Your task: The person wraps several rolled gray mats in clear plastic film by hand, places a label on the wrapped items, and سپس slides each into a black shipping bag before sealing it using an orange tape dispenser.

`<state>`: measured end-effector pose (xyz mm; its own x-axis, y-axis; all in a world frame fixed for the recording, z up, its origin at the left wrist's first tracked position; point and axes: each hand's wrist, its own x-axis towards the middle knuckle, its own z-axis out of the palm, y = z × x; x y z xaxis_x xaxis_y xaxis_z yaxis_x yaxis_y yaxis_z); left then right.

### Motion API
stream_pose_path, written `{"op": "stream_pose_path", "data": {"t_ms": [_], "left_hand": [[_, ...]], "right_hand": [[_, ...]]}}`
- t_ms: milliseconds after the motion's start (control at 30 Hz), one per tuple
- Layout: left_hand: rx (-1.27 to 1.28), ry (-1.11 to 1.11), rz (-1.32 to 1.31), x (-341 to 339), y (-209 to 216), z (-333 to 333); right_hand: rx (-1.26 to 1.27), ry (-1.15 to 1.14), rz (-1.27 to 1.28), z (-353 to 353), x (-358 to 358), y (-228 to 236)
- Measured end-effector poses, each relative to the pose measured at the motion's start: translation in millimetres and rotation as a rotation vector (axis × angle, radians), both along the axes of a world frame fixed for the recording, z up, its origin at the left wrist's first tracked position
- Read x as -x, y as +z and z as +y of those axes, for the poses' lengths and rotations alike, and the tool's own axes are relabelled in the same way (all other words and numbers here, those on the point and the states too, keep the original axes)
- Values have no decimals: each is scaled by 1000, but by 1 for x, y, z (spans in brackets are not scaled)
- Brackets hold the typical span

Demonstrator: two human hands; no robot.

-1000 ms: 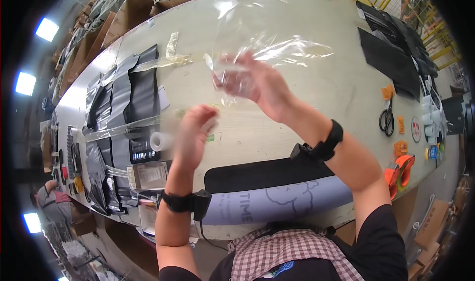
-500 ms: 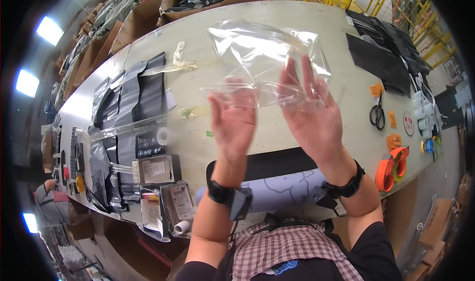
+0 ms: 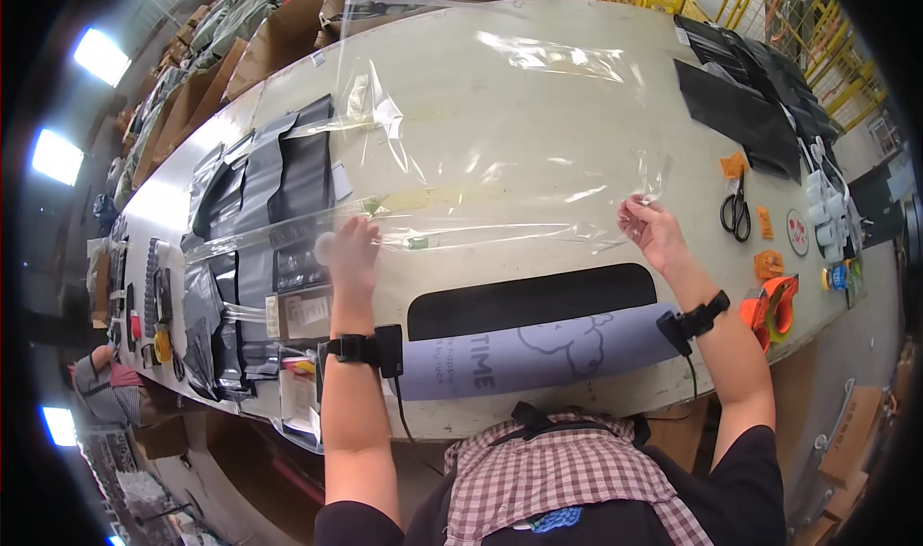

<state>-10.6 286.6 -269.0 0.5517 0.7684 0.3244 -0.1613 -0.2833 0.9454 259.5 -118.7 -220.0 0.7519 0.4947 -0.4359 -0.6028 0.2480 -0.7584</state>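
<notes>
A large clear plastic bag (image 3: pixel 500 176) is spread wide above the table, see-through and creased. Its near left corner is at my left hand (image 3: pixel 357 253), whose fingers are curled together on the film. My right hand (image 3: pixel 654 231) pinches the near right edge of the bag between thumb and fingers. Between my forearms, close to my body, lies a lavender mat (image 3: pixel 586 349) with a line drawing and lettering, rolled or curved. Its flat black part (image 3: pixel 529 298) stretches out beyond it on the table. A dark band with a small device is on each wrist.
Black plastic mailer bags (image 3: pixel 303 171) lie at the left, beside small boxes (image 3: pixel 303 308). At the right are black scissors (image 3: pixel 735 214), an orange tape dispenser (image 3: pixel 769 310), white rolls (image 3: pixel 822 210) and more black bags (image 3: pixel 735 113). Cartons (image 3: pixel 279 51) stand beyond the table (image 3: pixel 461 85).
My hands have moved apart, the left leftward and both nearer to me. The bag, bunched over both hands before, is now pulled out wide. More of the lavender mat shows.
</notes>
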Motion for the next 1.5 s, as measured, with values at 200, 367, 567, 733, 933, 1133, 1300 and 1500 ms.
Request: {"op": "stream_pose_path", "data": {"t_ms": [200, 367, 567, 733, 933, 1133, 1300, 1500], "left_hand": [[65, 170, 726, 14, -21, 10], [-475, 276, 719, 35, -94, 48], [-551, 410, 746, 13, -70, 16], [-501, 382, 808, 10, -52, 13], [-423, 60, 698, 28, -54, 31], [325, -486, 1051, -21, 81, 55], [441, -213, 684, -55, 84, 69], [417, -200, 803, -54, 68, 44]], "right_hand": [[336, 78, -63, -11, -19, 2], [384, 66, -69, -11, -38, -38], [853, -48, -1719, 23, -30, -2], [1147, 151, -1784, 51, -62, -23], [1065, 718, -976, 72, -100, -5], [686, 736, -1141, 95, -171, 45], [668, 453, -1748, 106, -163, 72], [653, 431, -1847, 64, -120, 64]]}}
